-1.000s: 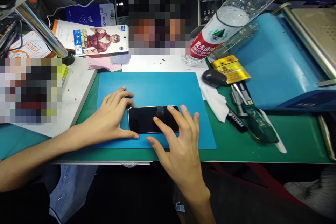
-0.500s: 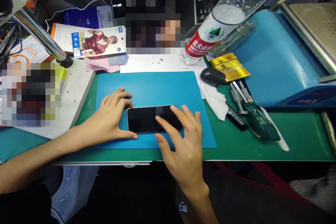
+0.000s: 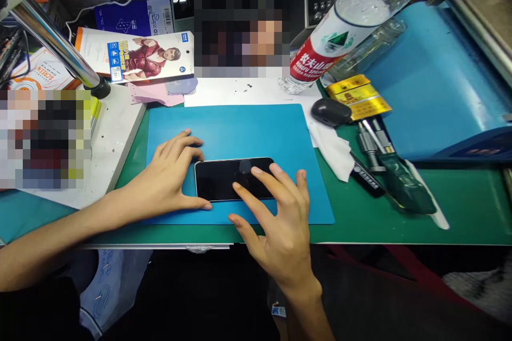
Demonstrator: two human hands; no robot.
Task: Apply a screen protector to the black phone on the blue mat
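Note:
A smartphone [image 3: 218, 184] with a dark screen lies flat on a blue mat [image 3: 236, 128], its long side running left to right. My left hand [image 3: 170, 170] rests on the mat at the phone's left end, thumb and fingers spread around that end. Over the right half of the screen is my right hand [image 3: 280, 218], fingers apart and nothing in them. Its index and middle fingertips are at the glass; whether they press on it I cannot tell. The phone's right end is partly hidden behind these fingers.
A water bottle [image 3: 320, 56] stands behind the mat on the right. Near it are a black mouse-shaped object [image 3: 331, 112], a yellow box [image 3: 360, 97], a white tissue [image 3: 336, 157] and a green-handled tool [image 3: 406, 184]. A white board [image 3: 116, 138] and a lamp pole [image 3: 60, 45] are on the left.
My right hand's fingers have shifted slightly left over the screen, and its thumb has moved outward to the left. My left hand stays in place. The camera view has shifted a little.

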